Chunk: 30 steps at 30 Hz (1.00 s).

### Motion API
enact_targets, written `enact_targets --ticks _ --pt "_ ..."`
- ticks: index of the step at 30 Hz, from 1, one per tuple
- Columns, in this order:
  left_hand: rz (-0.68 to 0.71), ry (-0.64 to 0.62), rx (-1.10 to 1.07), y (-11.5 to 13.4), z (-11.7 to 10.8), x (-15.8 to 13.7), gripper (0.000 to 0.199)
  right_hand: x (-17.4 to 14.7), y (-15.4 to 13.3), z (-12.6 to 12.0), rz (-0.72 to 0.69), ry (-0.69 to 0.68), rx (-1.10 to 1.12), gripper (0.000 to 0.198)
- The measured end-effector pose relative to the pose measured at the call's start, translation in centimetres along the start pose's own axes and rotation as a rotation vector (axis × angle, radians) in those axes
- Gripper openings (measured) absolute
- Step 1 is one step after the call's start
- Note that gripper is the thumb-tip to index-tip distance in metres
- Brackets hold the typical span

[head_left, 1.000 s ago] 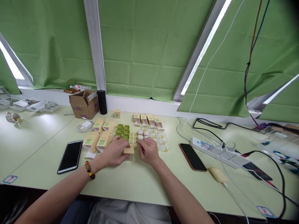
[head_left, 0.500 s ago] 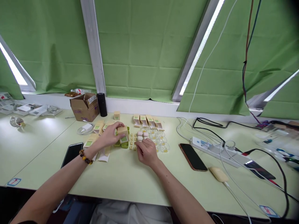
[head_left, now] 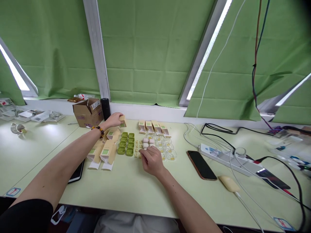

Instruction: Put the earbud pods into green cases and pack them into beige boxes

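At the back of the table, my left hand (head_left: 113, 120) grips a small cream cardboard box (head_left: 123, 122) with a green square on its front. My right hand (head_left: 152, 160) is closed, fingers curled, at the front of the small yellow pieces (head_left: 136, 146) and the pale pink cylinders (head_left: 145, 140). What its fingertips hold, if anything, is hidden. Olive-green square cups (head_left: 129, 151) stand in two columns between the hands. Clear plastic cups (head_left: 172, 155) with yellow bits inside lie right of my right hand.
Open cream boxes (head_left: 108, 152) lie at the left, others (head_left: 155, 127) at the back. A brown carton (head_left: 87, 113) and a black cylinder (head_left: 105, 108) stand behind. A phone (head_left: 202, 165), a power strip (head_left: 223, 158) and cables occupy the right; another phone (head_left: 77, 173) lies under my left arm.
My left hand has carried the box from above the green cups to the back left, uncovering the cups. My right hand has stayed nearly in place.
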State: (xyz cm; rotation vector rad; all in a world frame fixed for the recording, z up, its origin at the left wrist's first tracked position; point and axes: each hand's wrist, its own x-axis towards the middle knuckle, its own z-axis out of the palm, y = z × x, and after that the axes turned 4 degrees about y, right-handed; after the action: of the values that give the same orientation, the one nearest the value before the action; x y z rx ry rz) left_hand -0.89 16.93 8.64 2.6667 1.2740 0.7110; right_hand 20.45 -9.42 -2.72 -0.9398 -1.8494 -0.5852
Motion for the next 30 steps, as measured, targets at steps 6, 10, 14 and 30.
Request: enact_targets --ticks 6,10,14,30 --pt "0.010 -0.041 0.149 -1.4 2.2 1.6 0.052 -0.1 -0.1 0.1 0.003 -0.012 -0.015 0.019" --pt "0.012 -0.068 0.242 -1.2 3.4 2.1 0.044 -0.1 -0.3 0.0 0.006 -0.017 -0.013 0.018" --pt "-0.005 -0.082 0.309 -1.3 4.3 2.0 0.039 0.0 -0.4 0.0 0.003 -0.015 -0.017 0.018" --pt "-0.114 -0.083 0.316 -4.0 6.6 0.7 0.043 0.0 -0.6 0.1 -0.006 -0.015 -0.015 0.019"
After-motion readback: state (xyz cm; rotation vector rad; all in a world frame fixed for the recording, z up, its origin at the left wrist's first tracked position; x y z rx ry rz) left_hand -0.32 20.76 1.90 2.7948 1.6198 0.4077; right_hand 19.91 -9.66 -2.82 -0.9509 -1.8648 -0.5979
